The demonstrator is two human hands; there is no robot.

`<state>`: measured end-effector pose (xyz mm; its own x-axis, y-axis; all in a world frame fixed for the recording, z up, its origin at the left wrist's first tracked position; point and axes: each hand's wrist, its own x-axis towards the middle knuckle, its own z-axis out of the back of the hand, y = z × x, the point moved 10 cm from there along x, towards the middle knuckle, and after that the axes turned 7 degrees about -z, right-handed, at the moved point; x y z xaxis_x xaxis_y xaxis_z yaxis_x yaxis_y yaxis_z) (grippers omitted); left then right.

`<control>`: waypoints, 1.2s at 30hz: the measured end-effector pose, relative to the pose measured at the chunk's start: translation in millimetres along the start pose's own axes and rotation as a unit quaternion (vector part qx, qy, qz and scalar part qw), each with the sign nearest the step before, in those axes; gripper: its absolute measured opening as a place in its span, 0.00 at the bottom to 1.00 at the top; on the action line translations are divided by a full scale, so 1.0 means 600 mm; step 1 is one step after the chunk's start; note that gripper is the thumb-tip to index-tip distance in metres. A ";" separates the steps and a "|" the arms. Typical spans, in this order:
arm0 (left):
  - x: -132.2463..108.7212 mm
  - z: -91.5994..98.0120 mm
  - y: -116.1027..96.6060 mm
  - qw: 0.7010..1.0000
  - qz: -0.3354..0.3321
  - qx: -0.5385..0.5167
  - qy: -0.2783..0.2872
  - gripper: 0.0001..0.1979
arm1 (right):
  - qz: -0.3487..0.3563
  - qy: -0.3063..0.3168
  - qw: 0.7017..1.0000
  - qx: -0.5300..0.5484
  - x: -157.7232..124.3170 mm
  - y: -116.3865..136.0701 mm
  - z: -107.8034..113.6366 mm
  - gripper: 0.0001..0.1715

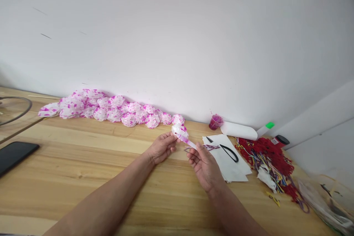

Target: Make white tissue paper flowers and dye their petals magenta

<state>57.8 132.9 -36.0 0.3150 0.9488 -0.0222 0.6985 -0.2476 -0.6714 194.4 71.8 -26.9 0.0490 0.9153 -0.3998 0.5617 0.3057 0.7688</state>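
My left hand (162, 147) pinches one end of a folded white-and-pink tissue paper strip (181, 134), partly fanned out into a flower. My right hand (204, 166) grips the strip's other end, with thin coloured threads (211, 147) trailing from it. Both hands hover just above the wooden table (83, 177), close together near its middle.
A row of finished pink-and-white paper flowers (110, 108) lies along the wall. To the right lie white paper sheets (229, 160) with black scissors (229, 152), a small pink cup (216, 121), a white bottle (240, 131) and a red yarn heap (268, 155). A black phone (13, 155) sits at the left.
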 end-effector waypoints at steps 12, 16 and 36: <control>0.002 0.004 0.001 1.000 -0.002 -0.004 -0.006 0.16 | -0.013 0.002 1.000 0.002 0.002 -0.002 0.005 0.19; 0.003 0.006 0.001 1.000 -0.006 -0.002 -0.011 0.15 | -0.003 -0.005 1.000 0.030 0.001 0.018 0.013 0.17; 0.001 -0.003 -0.013 0.998 -0.044 0.029 -0.016 0.14 | -0.034 0.005 0.999 0.032 -0.002 -0.003 0.013 0.17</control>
<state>53.9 134.9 -29.6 0.2334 0.9723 0.0156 0.6837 -0.1527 -0.7137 199.4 68.3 -31.8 0.0001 0.8959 -0.4443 0.6156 0.3501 0.7060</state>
